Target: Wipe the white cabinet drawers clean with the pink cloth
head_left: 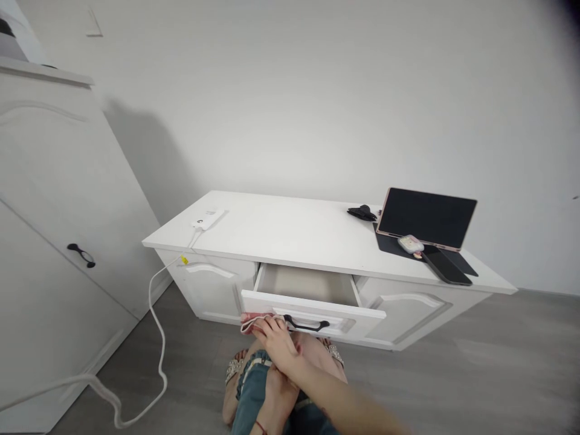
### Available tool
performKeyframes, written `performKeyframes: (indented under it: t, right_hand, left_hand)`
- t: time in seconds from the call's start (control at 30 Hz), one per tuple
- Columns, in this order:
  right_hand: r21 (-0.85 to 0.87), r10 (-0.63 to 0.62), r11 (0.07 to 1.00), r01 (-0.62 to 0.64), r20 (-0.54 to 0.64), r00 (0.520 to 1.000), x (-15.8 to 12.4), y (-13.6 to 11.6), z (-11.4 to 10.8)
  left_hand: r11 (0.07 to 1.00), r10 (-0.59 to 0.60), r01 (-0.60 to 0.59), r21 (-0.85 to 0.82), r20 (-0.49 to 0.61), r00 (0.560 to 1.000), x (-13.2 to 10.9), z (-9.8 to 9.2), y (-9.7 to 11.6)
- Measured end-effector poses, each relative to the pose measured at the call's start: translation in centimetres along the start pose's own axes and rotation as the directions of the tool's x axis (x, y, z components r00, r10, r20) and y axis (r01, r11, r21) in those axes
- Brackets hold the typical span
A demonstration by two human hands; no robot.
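My right hand is on a folded red-and-white cloth, its fingers bent over it. The cloth lies against the left part of a white drawer's front, beside the black handle. The drawer is pulled out partway, and its pale inner bottom shows. My left hand rests at my lap, below my right wrist. Its fingers are hidden behind the right forearm.
On the white cabinet top are a white power strip, a black item, a tablet, a small earphone-like case and a phone. A white cord trails to the floor. A tall wardrobe stands left.
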State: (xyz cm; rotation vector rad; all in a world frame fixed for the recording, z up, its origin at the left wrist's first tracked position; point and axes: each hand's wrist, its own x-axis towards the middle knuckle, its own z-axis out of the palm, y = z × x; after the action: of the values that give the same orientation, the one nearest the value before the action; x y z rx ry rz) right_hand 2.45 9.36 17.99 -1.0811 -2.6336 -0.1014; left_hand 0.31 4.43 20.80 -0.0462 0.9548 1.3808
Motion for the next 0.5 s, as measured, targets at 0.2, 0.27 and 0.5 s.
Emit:
performKeyframes:
  t: [0.2, 0.27, 0.5]
  right_hand:
    - [-0.057, 0.123, 0.99, -0.125, -0.046, 0.991, -4.8, 2.0, 1.9]
    - [-0.087, 0.17, 0.981, -0.176, -0.066, 0.983, -6.8, 2.9, 1.9]
    - [-0.144, 0.318, 0.916, -0.375, -0.309, 0.896, -15.6, 7.8, 0.8]
  left_hand:
    - [1.0, 0.001, -0.001, -0.012, -0.008, 1.0, -0.7, -0.1, 1.5]
    - [1.0, 0.004, -0.004, -0.006, -0.023, 1.0, -0.5, -1.0, 1.0]
    - [0.998, 0.034, -0.035, 0.052, 0.03, 0.999, 0.3, -1.1, -0.4]
